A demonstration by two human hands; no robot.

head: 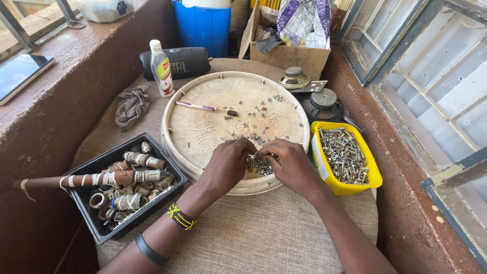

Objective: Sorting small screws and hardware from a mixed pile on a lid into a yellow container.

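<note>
A round worktop [264,238] covered in beige woven cloth fills a narrow corner. A brown plastered ledge [61,96] borders its left edge; a grey-framed window [431,66] along its right edge admits bright daylight.

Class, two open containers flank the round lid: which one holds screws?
The yellow tub by the right hand; the black tray opposite holds pipe fittings.
</note>
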